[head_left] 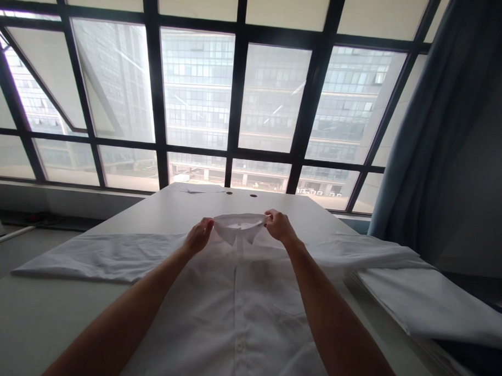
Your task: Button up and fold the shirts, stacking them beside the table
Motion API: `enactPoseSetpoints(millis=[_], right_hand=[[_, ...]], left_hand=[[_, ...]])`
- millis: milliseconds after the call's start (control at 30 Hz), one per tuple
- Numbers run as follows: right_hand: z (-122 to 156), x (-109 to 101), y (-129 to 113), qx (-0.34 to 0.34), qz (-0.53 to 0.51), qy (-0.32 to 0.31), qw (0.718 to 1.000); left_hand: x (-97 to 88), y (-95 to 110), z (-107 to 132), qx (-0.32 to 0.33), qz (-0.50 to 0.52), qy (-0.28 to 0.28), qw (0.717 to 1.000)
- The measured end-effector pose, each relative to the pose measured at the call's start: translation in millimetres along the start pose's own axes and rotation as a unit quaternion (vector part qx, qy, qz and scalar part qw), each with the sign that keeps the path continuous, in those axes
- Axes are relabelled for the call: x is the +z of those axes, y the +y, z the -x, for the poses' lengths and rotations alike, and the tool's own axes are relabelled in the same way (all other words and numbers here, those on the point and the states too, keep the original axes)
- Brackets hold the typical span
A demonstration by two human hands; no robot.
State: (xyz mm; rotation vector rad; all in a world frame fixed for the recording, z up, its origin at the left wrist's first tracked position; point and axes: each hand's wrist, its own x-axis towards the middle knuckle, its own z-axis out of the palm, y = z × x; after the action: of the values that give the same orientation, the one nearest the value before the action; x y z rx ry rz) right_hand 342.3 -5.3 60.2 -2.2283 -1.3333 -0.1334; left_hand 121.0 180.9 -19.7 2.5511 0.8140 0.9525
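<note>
A white button-up shirt (214, 307) lies front side up, its button placket running down the middle and its collar at the far end. Its left sleeve in view (104, 257) spreads out sideways, and the other sleeve (356, 249) stretches to the right. My left hand (199, 234) pinches the left end of the shirt collar (233, 223). At the collar's right end, my right hand (279, 224) grips the fabric between thumb and fingers. The collar is held slightly raised and taut between both hands.
The shirt rests on a white table (146, 220) with two dark round holes near its far edge. A stack of folded white cloth (432, 304) sits at the right. Beyond are large windows (197, 87) and a blue-grey curtain (426, 134).
</note>
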Motion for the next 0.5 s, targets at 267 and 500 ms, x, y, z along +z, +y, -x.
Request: enactPoseSetpoints(millis=[267,500], right_hand=[[4,38,68,0.050,0.051,-0.203,0.977],[4,58,88,0.064,0.109,-0.262,0.957]], left_hand=[[-10.7,-45,6,-0.068,-0.178,-0.236,0.953],[-12.8,-48,1,-0.107,-0.203,-0.267,0.936]])
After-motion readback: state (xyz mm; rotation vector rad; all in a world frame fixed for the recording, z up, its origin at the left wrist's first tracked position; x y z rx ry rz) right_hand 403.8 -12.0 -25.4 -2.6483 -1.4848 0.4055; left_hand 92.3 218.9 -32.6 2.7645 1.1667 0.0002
